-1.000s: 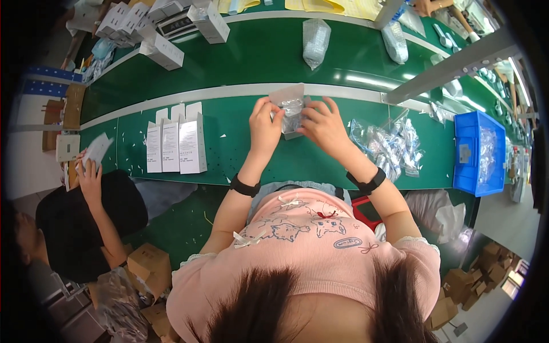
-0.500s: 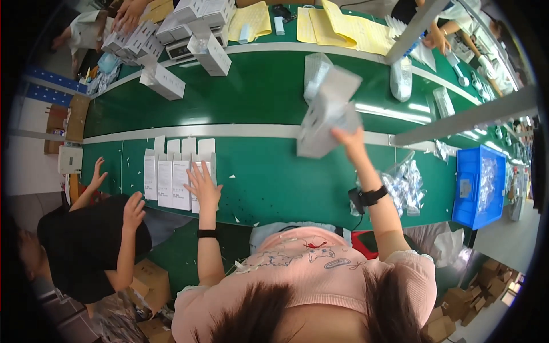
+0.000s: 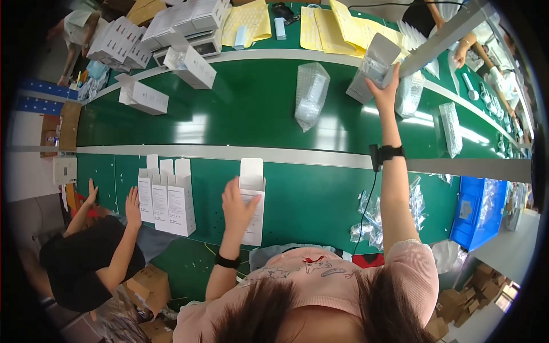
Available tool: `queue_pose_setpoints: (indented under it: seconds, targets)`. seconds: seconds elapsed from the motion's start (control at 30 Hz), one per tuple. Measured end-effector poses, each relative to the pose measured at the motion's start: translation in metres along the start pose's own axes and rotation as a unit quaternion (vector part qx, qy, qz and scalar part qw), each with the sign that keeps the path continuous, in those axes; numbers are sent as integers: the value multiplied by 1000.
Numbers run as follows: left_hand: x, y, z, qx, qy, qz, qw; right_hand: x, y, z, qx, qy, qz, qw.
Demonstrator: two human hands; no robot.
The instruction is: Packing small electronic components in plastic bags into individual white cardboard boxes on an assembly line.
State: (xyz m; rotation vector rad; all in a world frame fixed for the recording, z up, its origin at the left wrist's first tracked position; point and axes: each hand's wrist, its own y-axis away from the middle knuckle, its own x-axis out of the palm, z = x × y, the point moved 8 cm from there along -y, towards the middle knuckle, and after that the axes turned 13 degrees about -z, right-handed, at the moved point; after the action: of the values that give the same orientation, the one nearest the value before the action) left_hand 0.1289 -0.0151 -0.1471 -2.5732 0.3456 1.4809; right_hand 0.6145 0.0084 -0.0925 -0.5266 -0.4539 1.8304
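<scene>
My left hand [image 3: 237, 206] is at the left side of a white carton [image 3: 253, 220] with its top flap raised, near the table's front edge. The thumb lies across the carton's printed face and the fingers are along its left edge. My right arm reaches far out over the glossy green strip, and my right hand [image 3: 386, 86] grips another open white carton [image 3: 360, 86], its flap up and something pale inside. Left of my left hand stand three open white cartons [image 3: 180, 206] in a row, all with printed fronts.
A co-worker's hand [image 3: 133, 208] touches the row's left end. Bubble-wrapped items [image 3: 311, 97] and two open cartons [image 3: 194, 71] lie on the strip. Clear plastic packets [image 3: 372, 220] and a blue bin [image 3: 477, 211] are at right. A grey metal post [image 3: 446, 40] slants nearby.
My right hand has carried its carton away from me to the far side of the strip. My left hand and one carton have shifted right, apart from the row. The co-worker's hand now touches the row.
</scene>
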Motion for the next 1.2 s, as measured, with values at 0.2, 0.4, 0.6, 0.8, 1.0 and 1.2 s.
queue_pose_setpoints:
  seconds: [0.2, 0.4, 0.6, 0.8, 1.0, 1.2]
  targets:
    - [43, -8, 55, -55, 69, 83, 993, 43, 70, 104, -296, 122, 20, 947]
    - [52, 8, 45, -100, 273, 82, 953, 172, 109, -7, 124, 420, 310, 844]
    - [6, 10, -2, -197, 460, 50, 864, 180, 132, -39, 186, 328, 356, 855]
    - [-19, 7, -50, 79, 268, -7, 960, 82, 133, 78, 226, -167, 305, 910]
    - [-23, 33, -93, 152, 259, -43, 953, -69, 114, 152, 339, -396, 60, 851]
    - [-24, 58, -121, 76, 294, -13, 953, -98, 160, 196, 314, -414, 45, 853]
